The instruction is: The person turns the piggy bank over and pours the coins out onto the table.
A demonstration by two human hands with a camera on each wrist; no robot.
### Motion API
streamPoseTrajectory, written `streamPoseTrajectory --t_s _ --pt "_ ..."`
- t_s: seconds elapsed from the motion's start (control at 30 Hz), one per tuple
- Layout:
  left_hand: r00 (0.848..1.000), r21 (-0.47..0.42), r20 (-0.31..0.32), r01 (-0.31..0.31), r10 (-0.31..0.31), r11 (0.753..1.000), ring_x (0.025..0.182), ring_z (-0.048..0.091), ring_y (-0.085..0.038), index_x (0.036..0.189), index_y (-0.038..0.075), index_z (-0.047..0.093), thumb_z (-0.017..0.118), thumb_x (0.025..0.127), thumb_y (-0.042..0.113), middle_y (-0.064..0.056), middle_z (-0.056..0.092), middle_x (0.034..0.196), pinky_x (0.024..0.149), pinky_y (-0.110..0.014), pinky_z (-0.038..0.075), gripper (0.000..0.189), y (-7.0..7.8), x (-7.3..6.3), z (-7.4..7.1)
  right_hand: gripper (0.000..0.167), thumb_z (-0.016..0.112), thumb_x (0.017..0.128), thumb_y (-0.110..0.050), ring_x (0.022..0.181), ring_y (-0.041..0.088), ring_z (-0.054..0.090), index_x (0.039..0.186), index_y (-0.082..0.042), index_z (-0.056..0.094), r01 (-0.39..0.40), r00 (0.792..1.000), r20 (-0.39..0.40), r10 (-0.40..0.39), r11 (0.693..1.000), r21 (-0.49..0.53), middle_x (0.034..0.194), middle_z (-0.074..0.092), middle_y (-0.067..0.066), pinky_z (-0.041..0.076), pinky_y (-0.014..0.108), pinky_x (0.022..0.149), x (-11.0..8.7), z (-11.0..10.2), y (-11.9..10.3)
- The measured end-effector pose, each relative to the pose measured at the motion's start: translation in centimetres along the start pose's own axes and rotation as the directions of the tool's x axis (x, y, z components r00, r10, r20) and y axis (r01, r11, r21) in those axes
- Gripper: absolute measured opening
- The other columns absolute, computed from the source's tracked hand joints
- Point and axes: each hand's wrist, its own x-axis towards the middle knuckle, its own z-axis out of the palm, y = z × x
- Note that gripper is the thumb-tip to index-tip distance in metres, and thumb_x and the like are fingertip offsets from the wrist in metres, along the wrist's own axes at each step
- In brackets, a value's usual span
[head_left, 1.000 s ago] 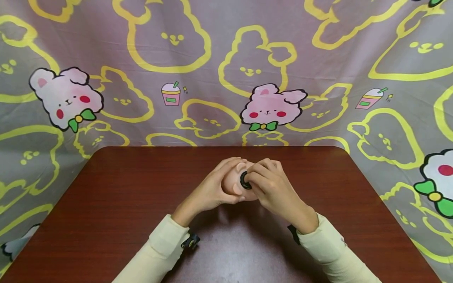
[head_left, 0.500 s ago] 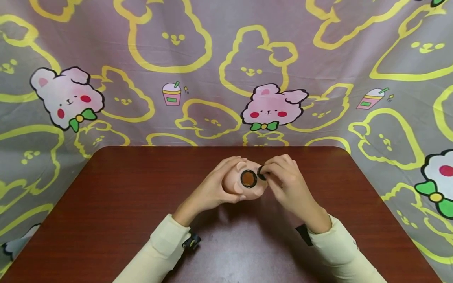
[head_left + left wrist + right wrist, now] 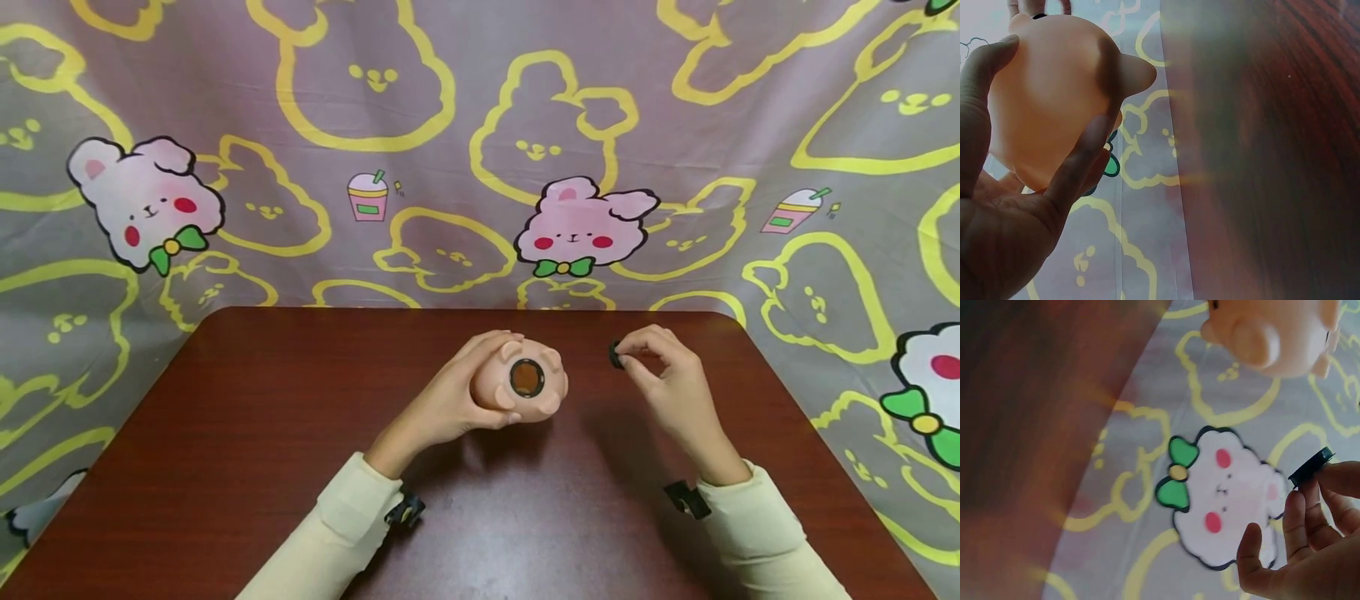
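My left hand (image 3: 450,392) grips a peach-coloured piggy bank (image 3: 493,392), its fingers and thumb wrapped round one end. The bank's underside faces up, with stubby feet around a round black-rimmed opening (image 3: 527,378) that looks brown inside. To the right, my right hand (image 3: 671,379) pinches a small black plug (image 3: 616,355) between thumb and fingers, apart from the bank. In the right wrist view the plug (image 3: 1311,466) appears edge-on at the fingertips, and part of the bank's snout end (image 3: 1291,337) is at the top. The left wrist view shows the bank's smooth side (image 3: 1054,94).
Both hands are above a dark reddish-brown wooden table (image 3: 300,400) with rounded far corners. Behind and beside it hangs a grey-pink curtain (image 3: 450,167) printed with rabbit faces and cups. A dark wrist device (image 3: 405,510) sits at the left cuff.
My right hand has pulled the black plug out of the opening and carried it to the right. The left hand keeps the piggy bank in nearly the same spot.
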Motion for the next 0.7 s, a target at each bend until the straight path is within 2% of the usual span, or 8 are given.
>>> streamPoseTrajectory --t_s 0.13,0.23,0.37,0.43,0.57,0.7 --pt "1.0 0.004 0.002 0.01 -0.01 1.0 0.146 0.044 -0.018 0.154 0.021 0.049 0.096 0.074 0.017 -0.001 0.045 0.159 0.116 -0.042 0.045 0.093 0.1 0.0 -0.1 0.009 0.072 0.095 0.004 0.092 -0.006 0.061 0.101 -0.003 0.074 -0.171 0.984 0.03 0.173 0.984 -0.054 0.102 0.072 0.009 0.047 0.01 0.081 -0.2 -1.3 1.3" --pt "1.0 0.001 0.001 0.012 -0.012 1.0 0.145 0.044 -0.017 0.154 0.021 0.049 0.096 0.074 0.017 -0.001 0.045 0.158 0.116 -0.042 0.044 0.093 0.1 0.0 -0.1 0.007 0.071 0.098 -0.005 0.088 -0.004 0.064 0.105 -0.003 0.073 -0.298 0.952 0.059 0.301 0.953 -0.05 0.099 0.073 -0.001 0.048 0.014 0.074 -0.2 -2.0 2.3" --pt "1.0 -0.004 -0.004 0.0 0.0 1.0 0.144 0.045 -0.018 0.154 0.021 0.05 0.096 0.074 0.017 -0.001 0.046 0.158 0.115 -0.041 0.045 0.093 0.1 0.0 -0.1 0.014 0.068 0.102 -0.011 0.089 0.0 0.061 0.11 0.0 0.071 -0.432 0.896 0.101 0.432 0.901 -0.028 0.098 0.07 -0.013 0.048 0.02 0.072 -0.2 -2.7 3.7" --pt "1.0 -0.007 -0.007 -0.007 0.007 1.0 0.144 0.045 -0.018 0.154 0.021 0.05 0.096 0.074 0.017 -0.001 0.046 0.158 0.114 -0.04 0.045 0.092 0.1 0.0 -0.1 0.016 0.066 0.103 -0.012 0.088 0.003 0.059 0.111 0.001 0.07 -0.482 0.868 0.118 0.482 0.876 -0.028 0.097 0.069 -0.013 0.049 0.022 0.072 -0.2 -2.9 4.5" --pt "1.0 -0.012 -0.008 -0.013 0.013 1.0 0.144 0.045 -0.019 0.154 0.021 0.05 0.096 0.074 0.017 -0.001 0.045 0.158 0.114 -0.041 0.045 0.092 0.2 0.0 0.0 0.019 0.062 0.105 -0.013 0.087 0.005 0.061 0.115 0.002 0.068 -0.588 0.795 0.176 0.581 0.809 -0.016 0.097 0.064 -0.017 0.054 0.022 0.075 -0.1 -3.3 6.3" --pt "1.0 -0.017 -0.008 -0.006 0.006 1.0 0.144 0.045 -0.018 0.154 0.023 0.049 0.096 0.074 0.017 0.0 0.045 0.158 0.114 -0.04 0.046 0.093 0.3 0.0 -0.1 0.02 0.058 0.107 -0.014 0.09 0.01 0.062 0.117 0.001 0.067 -0.67 0.715 0.24 0.657 0.742 -0.038 0.105 0.063 -0.011 0.057 0.024 0.078 0.2 -3.5 7.9"
